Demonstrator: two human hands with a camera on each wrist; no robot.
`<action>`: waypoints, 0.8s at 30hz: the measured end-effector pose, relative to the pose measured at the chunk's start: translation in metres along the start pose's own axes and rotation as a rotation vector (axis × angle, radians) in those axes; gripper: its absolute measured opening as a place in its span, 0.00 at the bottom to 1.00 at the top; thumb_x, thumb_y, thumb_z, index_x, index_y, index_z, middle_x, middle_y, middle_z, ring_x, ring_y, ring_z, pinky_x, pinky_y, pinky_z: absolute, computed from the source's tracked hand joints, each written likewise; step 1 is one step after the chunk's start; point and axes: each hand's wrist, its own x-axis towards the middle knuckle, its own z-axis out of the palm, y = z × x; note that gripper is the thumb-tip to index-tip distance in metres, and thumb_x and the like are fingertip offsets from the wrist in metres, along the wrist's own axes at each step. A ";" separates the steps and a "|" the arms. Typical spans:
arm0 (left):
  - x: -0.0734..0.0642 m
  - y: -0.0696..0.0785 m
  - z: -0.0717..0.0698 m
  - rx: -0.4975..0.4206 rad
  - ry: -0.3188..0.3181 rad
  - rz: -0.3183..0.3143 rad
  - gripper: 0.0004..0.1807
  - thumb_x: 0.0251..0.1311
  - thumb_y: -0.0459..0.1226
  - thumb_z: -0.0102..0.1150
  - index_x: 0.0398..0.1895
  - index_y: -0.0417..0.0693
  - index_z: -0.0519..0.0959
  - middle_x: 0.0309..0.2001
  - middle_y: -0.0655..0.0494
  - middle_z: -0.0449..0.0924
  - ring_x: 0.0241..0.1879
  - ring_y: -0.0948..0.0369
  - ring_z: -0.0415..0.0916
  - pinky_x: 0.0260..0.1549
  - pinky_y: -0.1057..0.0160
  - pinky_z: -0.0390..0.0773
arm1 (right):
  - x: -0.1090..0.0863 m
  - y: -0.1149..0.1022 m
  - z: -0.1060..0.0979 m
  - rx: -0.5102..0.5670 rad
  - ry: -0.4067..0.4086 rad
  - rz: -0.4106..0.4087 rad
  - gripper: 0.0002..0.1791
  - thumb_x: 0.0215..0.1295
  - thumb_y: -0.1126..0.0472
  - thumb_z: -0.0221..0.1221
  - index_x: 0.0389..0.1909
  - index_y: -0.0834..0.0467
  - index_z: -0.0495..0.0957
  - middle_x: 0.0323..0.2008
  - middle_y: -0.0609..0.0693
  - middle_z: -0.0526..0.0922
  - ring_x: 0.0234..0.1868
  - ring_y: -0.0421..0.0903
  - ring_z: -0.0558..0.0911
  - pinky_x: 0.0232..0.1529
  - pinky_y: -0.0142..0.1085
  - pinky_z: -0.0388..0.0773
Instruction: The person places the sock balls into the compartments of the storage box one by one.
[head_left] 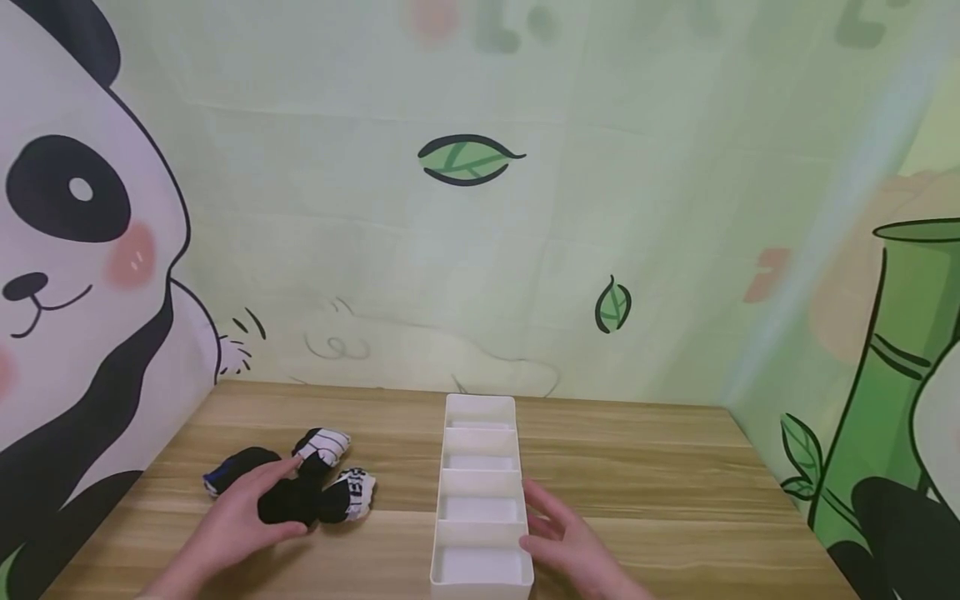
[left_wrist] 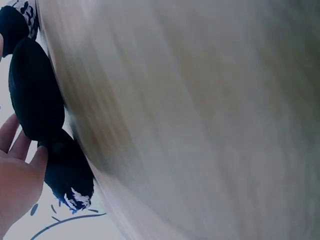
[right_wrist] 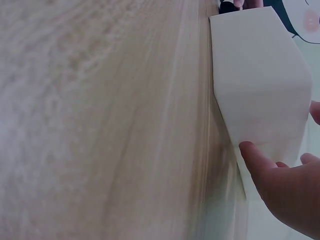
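Observation:
Several rolled black socks (head_left: 288, 500) lie bunched on the left of the table, some with white patterned ends. My left hand (head_left: 240, 517) is at the near side of this bunch, its thumb and fingers spread around the nearest roll. From the left wrist, the fingers show beside dark rolled socks (left_wrist: 36, 90). A long white divided box (head_left: 480, 527) stands upright in the middle, with its compartments in a row and nothing in them. Along its right side is my right hand (head_left: 566, 537), fingertips against the wall. The right wrist view shows a fingertip on the box's outer side (right_wrist: 260, 100).
The wood-grain table (head_left: 637, 467) extends on both sides of the box. Behind it hangs a pale green backdrop (head_left: 337, 208) printed with leaves, with a panda (head_left: 142, 333) at the left and bamboo (head_left: 885, 375) at the right.

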 end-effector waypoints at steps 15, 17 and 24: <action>0.000 -0.017 -0.002 0.037 -0.046 0.070 0.39 0.40 0.38 0.81 0.61 0.42 0.78 0.60 0.42 0.77 0.58 0.42 0.73 0.55 0.59 0.72 | 0.000 0.004 0.001 0.007 0.001 0.003 0.42 0.67 0.69 0.60 0.76 0.66 0.48 0.75 0.68 0.49 0.71 0.68 0.58 0.62 0.43 0.70; 0.000 -0.019 -0.002 0.048 -0.043 0.087 0.37 0.39 0.38 0.81 0.59 0.43 0.79 0.58 0.41 0.78 0.57 0.42 0.74 0.54 0.62 0.72 | 0.000 0.004 0.001 0.008 0.005 0.003 0.42 0.67 0.69 0.60 0.76 0.66 0.48 0.75 0.68 0.49 0.71 0.68 0.59 0.62 0.42 0.71; 0.001 -0.022 -0.002 0.060 -0.059 0.089 0.34 0.39 0.36 0.81 0.56 0.45 0.81 0.55 0.43 0.80 0.55 0.43 0.75 0.51 0.46 0.75 | 0.000 0.002 0.001 0.017 0.012 0.023 0.42 0.67 0.69 0.59 0.76 0.66 0.48 0.75 0.68 0.48 0.71 0.68 0.58 0.62 0.44 0.71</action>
